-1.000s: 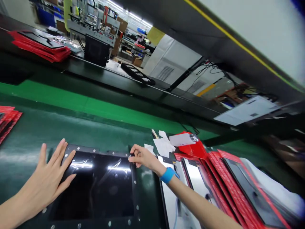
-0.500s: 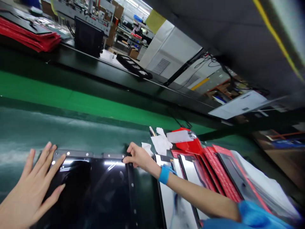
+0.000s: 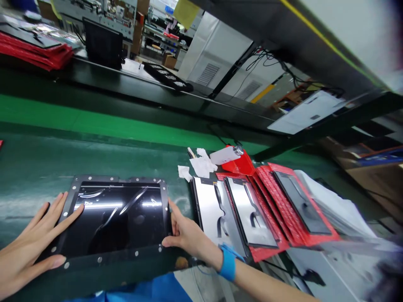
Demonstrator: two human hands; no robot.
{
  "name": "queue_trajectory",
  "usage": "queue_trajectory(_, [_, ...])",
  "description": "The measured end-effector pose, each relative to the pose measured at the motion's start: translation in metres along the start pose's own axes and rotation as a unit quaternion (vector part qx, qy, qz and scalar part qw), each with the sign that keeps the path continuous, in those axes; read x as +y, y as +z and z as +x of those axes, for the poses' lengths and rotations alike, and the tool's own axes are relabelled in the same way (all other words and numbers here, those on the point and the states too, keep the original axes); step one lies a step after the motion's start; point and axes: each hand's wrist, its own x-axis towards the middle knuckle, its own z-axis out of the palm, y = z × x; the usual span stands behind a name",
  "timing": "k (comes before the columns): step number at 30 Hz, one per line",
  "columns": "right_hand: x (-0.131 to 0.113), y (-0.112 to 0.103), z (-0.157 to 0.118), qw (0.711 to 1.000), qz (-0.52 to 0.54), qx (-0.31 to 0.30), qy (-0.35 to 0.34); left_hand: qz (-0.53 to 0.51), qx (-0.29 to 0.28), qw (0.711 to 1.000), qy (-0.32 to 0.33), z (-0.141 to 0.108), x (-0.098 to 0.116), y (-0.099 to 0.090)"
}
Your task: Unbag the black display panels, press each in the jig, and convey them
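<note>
A glossy black display panel [image 3: 122,218] lies on the green bench in front of me, set in a dark frame dotted with white round spots. My left hand [image 3: 34,243] rests along its left edge, fingers stretched and spread, the index fingertip over the screen. At the right edge, my right hand [image 3: 189,239] has its thumb on the frame near the lower corner. Its index finger runs up the side, and the other fingers curl at the edge, partly hidden. A blue band [image 3: 228,263] circles the right wrist.
Silver-backed panels [image 3: 206,205] lie to the right, beside red padded sleeves [image 3: 280,205] and a dark panel [image 3: 300,201]. Torn white paper [image 3: 201,165] and a white bottle [image 3: 225,155] sit behind them. More red sleeves [image 3: 34,52] are stacked on the far-left ledge.
My right hand has moved from the panel's top right corner down to its lower right side. My left hand sits lower on the left edge. The camera view has shifted, showing more of the panel.
</note>
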Motion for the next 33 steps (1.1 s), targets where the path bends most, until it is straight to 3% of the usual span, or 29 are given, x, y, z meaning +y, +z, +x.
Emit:
queue_trajectory(5, [0.002, 0.016, 0.000, 0.998, -0.016, 0.055, 0.006, 0.045, -0.043, 0.998, -0.032, 0.000, 0.004, 0.005])
queue_trajectory(9, [0.010, 0.024, -0.010, 0.989, -0.079, 0.118, -0.039, 0.088, -0.048, 0.994, -0.047, 0.004, 0.028, 0.000])
queue_trajectory(12, [-0.012, 0.009, 0.005, 0.962, -0.193, 0.160, -0.109, 0.138, 0.000, 0.988, -0.070, 0.006, 0.044, 0.000])
queue_trajectory(15, [-0.056, -0.007, 0.036, 0.909, -0.271, 0.207, -0.240, 0.188, 0.029, 0.980, -0.065, 0.005, 0.048, 0.003])
queue_trajectory(17, [-0.082, -0.008, 0.057, 0.886, -0.270, 0.166, -0.338, 0.213, 0.034, 0.975, -0.058, 0.004, 0.047, 0.004])
queue_trajectory(19, [-0.096, -0.001, 0.072, 0.877, -0.258, 0.132, -0.383, 0.228, 0.038, 0.971, -0.058, 0.004, 0.048, 0.004])
queue_trajectory(23, [-0.099, 0.006, 0.089, 0.916, -0.155, 0.097, -0.357, 0.233, 0.042, 0.969, -0.070, 0.007, 0.051, 0.001])
queue_trajectory(27, [-0.106, -0.011, 0.100, 0.934, -0.077, 0.052, -0.344, 0.193, 0.050, 0.977, -0.078, 0.005, 0.051, 0.001])
queue_trajectory(31, [-0.127, -0.038, 0.101, 0.934, -0.027, -0.009, -0.356, 0.011, 0.098, 0.991, -0.089, 0.002, 0.056, 0.008])
queue_trajectory(33, [-0.139, -0.049, 0.095, 0.933, 0.023, -0.018, -0.360, -0.159, 0.143, 0.970, -0.118, 0.012, 0.063, 0.009])
